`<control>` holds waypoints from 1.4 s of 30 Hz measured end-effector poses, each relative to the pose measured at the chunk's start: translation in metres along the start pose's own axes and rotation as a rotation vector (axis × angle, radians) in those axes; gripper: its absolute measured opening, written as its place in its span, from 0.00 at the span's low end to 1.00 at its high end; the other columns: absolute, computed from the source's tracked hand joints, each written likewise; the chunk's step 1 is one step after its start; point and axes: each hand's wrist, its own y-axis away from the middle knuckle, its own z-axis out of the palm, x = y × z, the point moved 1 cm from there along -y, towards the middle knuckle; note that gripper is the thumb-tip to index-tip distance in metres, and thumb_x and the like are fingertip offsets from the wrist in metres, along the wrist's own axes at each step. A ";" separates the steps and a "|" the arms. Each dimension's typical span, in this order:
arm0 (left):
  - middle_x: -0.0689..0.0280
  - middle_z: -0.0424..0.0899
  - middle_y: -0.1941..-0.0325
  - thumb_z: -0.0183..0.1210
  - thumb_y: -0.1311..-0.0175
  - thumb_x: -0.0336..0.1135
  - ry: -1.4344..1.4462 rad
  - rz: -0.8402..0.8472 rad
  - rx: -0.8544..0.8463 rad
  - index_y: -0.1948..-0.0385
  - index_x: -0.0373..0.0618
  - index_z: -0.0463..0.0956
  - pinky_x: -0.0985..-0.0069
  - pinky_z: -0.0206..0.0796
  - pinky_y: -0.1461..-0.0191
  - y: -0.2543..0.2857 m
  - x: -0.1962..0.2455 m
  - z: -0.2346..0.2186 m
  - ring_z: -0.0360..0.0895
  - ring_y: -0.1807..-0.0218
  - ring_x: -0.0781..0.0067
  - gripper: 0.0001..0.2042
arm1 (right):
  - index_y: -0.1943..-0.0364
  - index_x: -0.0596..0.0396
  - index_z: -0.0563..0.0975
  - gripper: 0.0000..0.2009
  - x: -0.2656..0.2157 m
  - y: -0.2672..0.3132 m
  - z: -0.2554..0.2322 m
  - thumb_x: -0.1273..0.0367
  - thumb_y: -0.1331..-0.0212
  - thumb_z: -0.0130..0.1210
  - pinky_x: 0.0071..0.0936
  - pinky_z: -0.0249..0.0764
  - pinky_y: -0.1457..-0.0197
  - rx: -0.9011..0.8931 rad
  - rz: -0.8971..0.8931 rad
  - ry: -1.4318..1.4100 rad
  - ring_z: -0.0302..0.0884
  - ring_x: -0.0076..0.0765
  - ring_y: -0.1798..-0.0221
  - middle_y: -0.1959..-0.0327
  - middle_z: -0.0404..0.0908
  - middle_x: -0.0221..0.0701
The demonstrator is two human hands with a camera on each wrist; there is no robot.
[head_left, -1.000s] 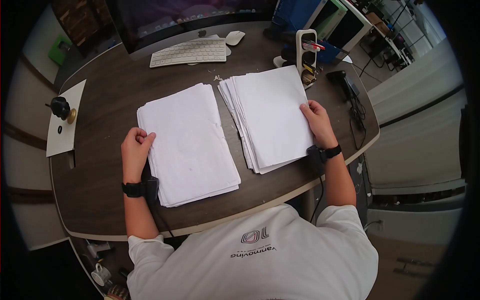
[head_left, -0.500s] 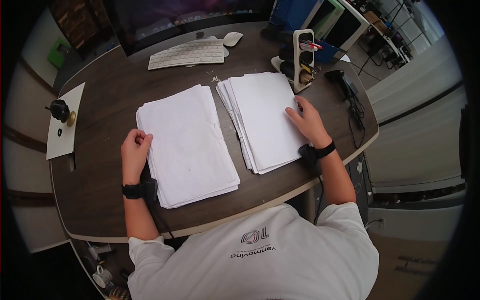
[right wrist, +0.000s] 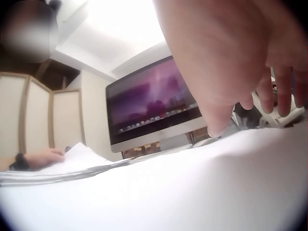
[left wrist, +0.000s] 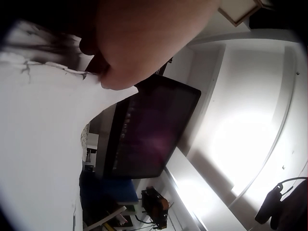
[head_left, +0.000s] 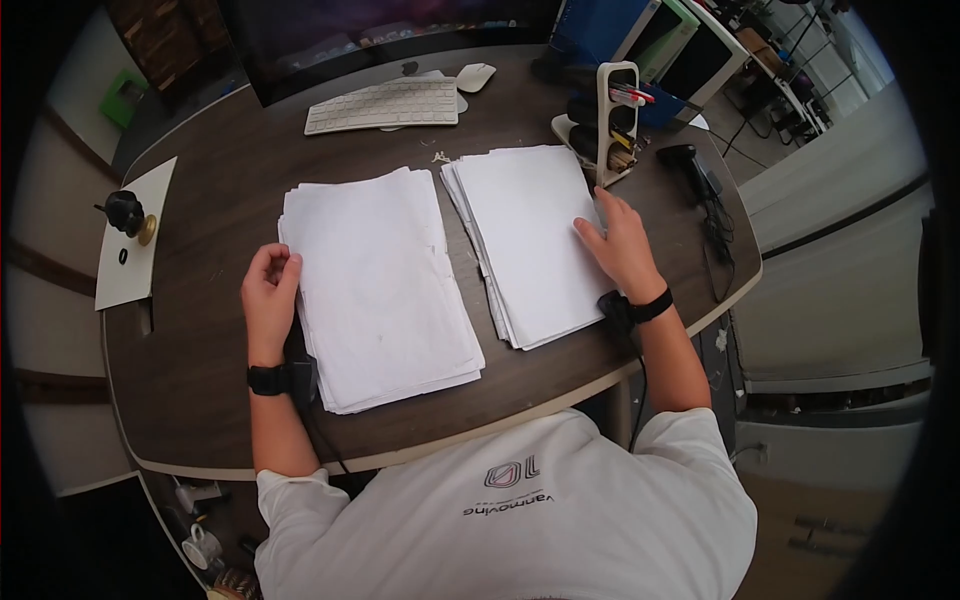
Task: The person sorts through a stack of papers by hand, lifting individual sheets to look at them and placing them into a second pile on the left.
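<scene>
Two stacks of white paper lie side by side on the desk. My left hand [head_left: 270,298] is at the left edge of the left stack [head_left: 380,290], fingers curled and thumb at the paper's edge. A raised paper corner [right wrist: 83,155] meets that hand in the right wrist view. Over the right edge of the right stack [head_left: 525,245] is my right hand [head_left: 627,252], fingers extended and thumb apart above the top sheet. Its fingertips [right wrist: 284,108] point down beside the paper in the right wrist view. Several sheet edges fan out along that stack's left side.
Behind the stacks are a white keyboard [head_left: 380,105], a mouse [head_left: 476,77] and a monitor [head_left: 400,35]. A white pen holder [head_left: 603,120] stands just beyond the right stack. A black corded device [head_left: 685,165] lies at the right, a white board [head_left: 135,260] at the left.
My right hand has let go of the top sheet's right edge and shifted left, its fingers straightening. That sheet now lies more squarely on its stack. My left hand has edged slightly farther up the stack's side.
</scene>
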 end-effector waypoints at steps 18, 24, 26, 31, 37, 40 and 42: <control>0.70 0.83 0.61 0.59 0.27 0.27 0.703 -0.117 -0.021 0.51 0.40 0.72 0.83 0.71 0.54 0.002 0.015 -0.006 0.78 0.61 0.85 0.08 | 0.50 0.63 0.77 0.24 -0.169 -0.001 0.061 0.58 0.40 0.70 0.27 0.76 0.59 -0.361 0.062 -0.723 0.76 0.30 0.65 0.65 0.79 0.36; 0.68 0.84 0.57 0.59 0.27 0.26 0.751 -0.102 -0.067 0.51 0.41 0.72 0.80 0.72 0.47 0.001 0.006 -0.009 0.79 0.56 0.82 0.08 | 0.52 0.61 0.79 0.19 -0.172 -0.010 0.066 0.61 0.38 0.70 0.24 0.75 0.57 -0.227 0.037 -0.683 0.75 0.24 0.64 0.65 0.78 0.29; 0.68 0.84 0.57 0.59 0.27 0.26 0.746 -0.095 -0.064 0.50 0.41 0.72 0.80 0.72 0.47 0.001 0.006 -0.009 0.80 0.56 0.82 0.08 | 0.48 0.62 0.76 0.20 -0.166 -0.013 0.077 0.63 0.36 0.68 0.24 0.75 0.56 -0.322 -0.010 -0.690 0.76 0.23 0.63 0.63 0.79 0.28; 0.67 0.83 0.59 0.61 0.30 0.28 0.740 -0.295 -0.022 0.46 0.39 0.71 0.81 0.72 0.55 0.000 0.018 -0.010 0.79 0.58 0.83 0.15 | 0.51 0.60 0.77 0.14 -0.166 -0.004 0.076 0.64 0.31 0.62 0.23 0.75 0.55 -0.259 0.069 -1.100 0.78 0.22 0.60 0.61 0.82 0.30; 0.69 0.82 0.62 0.64 0.33 0.30 0.228 -0.309 -0.093 0.36 0.35 0.69 0.85 0.70 0.65 0.006 0.023 -0.001 0.76 0.65 0.87 0.25 | 0.46 0.58 0.74 0.12 -0.108 -0.002 0.047 0.67 0.25 0.56 0.19 0.77 0.50 -0.110 0.354 -1.512 0.80 0.17 0.57 0.56 0.84 0.27; 0.69 0.81 0.64 0.68 0.37 0.29 0.123 -0.284 -0.110 0.35 0.36 0.70 0.83 0.70 0.65 0.009 0.026 0.003 0.76 0.67 0.84 0.27 | 0.47 0.58 0.74 0.11 -0.067 -0.003 0.019 0.66 0.24 0.55 0.19 0.78 0.51 0.087 0.437 -1.398 0.80 0.17 0.57 0.55 0.84 0.28; 0.69 0.80 0.65 0.68 0.38 0.28 0.058 -0.213 -0.085 0.36 0.37 0.72 0.83 0.70 0.64 0.010 0.015 0.006 0.75 0.67 0.85 0.27 | 0.49 0.58 0.75 0.11 -0.029 -0.004 -0.001 0.65 0.24 0.55 0.20 0.79 0.55 0.106 0.471 -1.273 0.80 0.17 0.60 0.57 0.84 0.28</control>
